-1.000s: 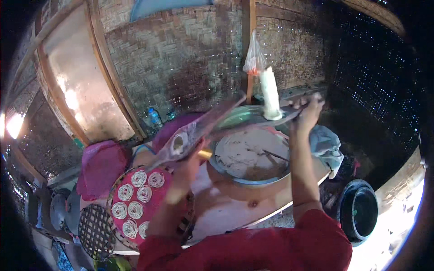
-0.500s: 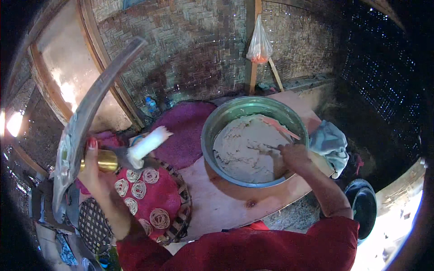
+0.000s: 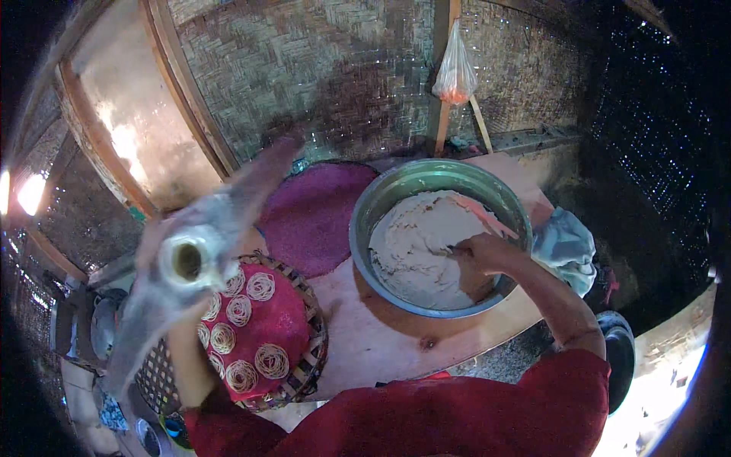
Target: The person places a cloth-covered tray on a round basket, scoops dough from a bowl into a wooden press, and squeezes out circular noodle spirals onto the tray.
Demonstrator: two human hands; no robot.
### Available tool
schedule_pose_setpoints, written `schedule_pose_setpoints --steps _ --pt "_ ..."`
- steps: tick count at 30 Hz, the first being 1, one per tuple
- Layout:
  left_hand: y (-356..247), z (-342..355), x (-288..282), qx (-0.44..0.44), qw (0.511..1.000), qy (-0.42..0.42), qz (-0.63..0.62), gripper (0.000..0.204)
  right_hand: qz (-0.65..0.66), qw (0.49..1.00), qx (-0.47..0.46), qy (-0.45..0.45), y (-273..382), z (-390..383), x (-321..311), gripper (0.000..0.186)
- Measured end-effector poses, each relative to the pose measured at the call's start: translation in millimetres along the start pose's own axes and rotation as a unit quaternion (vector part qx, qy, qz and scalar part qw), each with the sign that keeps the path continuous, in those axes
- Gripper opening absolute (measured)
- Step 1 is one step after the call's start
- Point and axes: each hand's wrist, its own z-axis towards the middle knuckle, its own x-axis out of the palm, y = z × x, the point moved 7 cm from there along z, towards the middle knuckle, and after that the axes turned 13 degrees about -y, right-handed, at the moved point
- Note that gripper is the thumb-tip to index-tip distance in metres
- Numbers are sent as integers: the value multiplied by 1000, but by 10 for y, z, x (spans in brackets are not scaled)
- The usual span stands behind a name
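Observation:
My left hand grips a long wooden press, raised above the left side of the table. The open end of its round barrel faces up at me, with pale paste around the rim. The press is blurred and hides my left fingers. My right hand is closed on a thin dark utensil whose tip is in the pale, thick dough; its kind is hard to make out. The dough fills the bottom of a large metal basin. A pink scraper-like piece lies in the dough against the far right wall.
Below the press sits a woven tray with a pink cloth and several noodle coils. A round purple mat lies behind it. A grey-blue cloth is right of the basin; a dark bucket stands lower right. A plastic bag hangs behind.
My left hand has tilted the press so its barrel opening faces up toward me; before, the barrel pointed right with white paste sticking out. My right hand has shifted slightly in the dough.

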Motion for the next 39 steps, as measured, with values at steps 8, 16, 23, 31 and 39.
schedule_pose_setpoints --steps 8,16,23,31,39 --pt "-1508 169 1626 356 926 126 12 38 277 951 116 72 -67 -796 -916 32" --pt "-2309 93 1999 382 906 90 -159 50 434 897 76 5 -51 -895 -1505 30" --pt "-2648 64 2119 336 916 127 -180 44 -216 912 -70 -340 838 -816 -1927 44" --pt "-2164 224 2547 380 907 69 -166 52 -315 866 -86 -379 1089 -1150 -1812 44" --pt "-2641 310 1986 335 928 56 -154 33 -293 868 -58 -397 963 -1170 -2153 40"
